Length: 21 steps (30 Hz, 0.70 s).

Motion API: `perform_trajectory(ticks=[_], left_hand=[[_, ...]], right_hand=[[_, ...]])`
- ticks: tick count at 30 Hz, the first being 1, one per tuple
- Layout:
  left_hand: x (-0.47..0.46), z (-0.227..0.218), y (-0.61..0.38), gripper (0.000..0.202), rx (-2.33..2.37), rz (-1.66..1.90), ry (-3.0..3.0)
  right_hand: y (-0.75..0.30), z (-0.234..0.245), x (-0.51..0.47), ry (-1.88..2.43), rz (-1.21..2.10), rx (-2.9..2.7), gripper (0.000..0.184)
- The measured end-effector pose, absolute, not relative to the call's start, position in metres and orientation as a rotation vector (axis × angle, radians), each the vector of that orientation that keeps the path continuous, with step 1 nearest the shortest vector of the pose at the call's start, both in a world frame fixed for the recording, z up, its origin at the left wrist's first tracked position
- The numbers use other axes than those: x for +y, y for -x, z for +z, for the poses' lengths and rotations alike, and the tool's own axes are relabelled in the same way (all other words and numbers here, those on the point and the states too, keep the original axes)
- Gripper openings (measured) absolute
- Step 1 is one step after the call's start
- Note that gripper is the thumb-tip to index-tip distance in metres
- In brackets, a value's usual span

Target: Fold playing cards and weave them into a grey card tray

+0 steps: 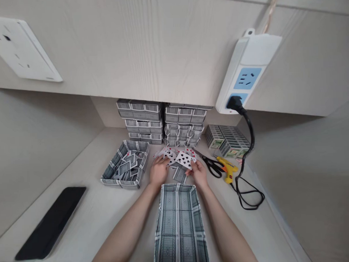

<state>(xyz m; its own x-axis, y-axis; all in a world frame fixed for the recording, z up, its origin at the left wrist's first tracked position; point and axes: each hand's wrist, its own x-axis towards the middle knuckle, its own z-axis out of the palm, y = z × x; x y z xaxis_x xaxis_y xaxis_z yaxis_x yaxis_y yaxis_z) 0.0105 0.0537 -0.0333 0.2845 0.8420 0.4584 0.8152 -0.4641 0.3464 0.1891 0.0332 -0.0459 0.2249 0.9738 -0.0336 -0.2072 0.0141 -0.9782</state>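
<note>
My right hand (199, 174) pinches a playing card (184, 160), an eight with black pips facing up, by its right edge. My left hand (159, 170) lies with fingers stretched out on a loose spread of face-up cards (167, 151). A few face-down cards (180, 174) lie between the hands. Nearer to me, between my forearms, is a long open box (177, 222) built from grey-backed playing cards. To the left of my left hand, a smaller card box (107, 182) holds a jumble of loose cards (129, 163).
Stacked card boxes (143, 115) stand at the back, with packs of cards (228, 138) to their right. Black-handled scissors (212, 167) and a yellow glue gun (227, 169) lie right, its cord rising to a power strip (248, 71). A black phone (51, 223) lies left.
</note>
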Motion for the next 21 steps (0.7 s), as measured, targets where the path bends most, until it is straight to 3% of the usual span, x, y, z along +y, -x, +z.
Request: perform_trajectory(ticks=[6, 12, 21], left_hand=[[0.053, -0.031, -0.013, 0.031, 1.568, 1.175, -2.383], [0.047, -0.018, -0.014, 0.037, 1.406, 1.347, -2.412], [0.048, -0.027, -0.022, 0.027, 1.156, 1.165, -2.339]], right_hand=[[-0.186, -0.044, 0.035, 1.223, 0.999, -0.820, 0.038], [-0.183, -0.035, 0.031, 1.216, 1.147, -1.019, 0.033], [-0.186, -0.024, 0.027, 1.150, 1.274, -1.094, 0.031]])
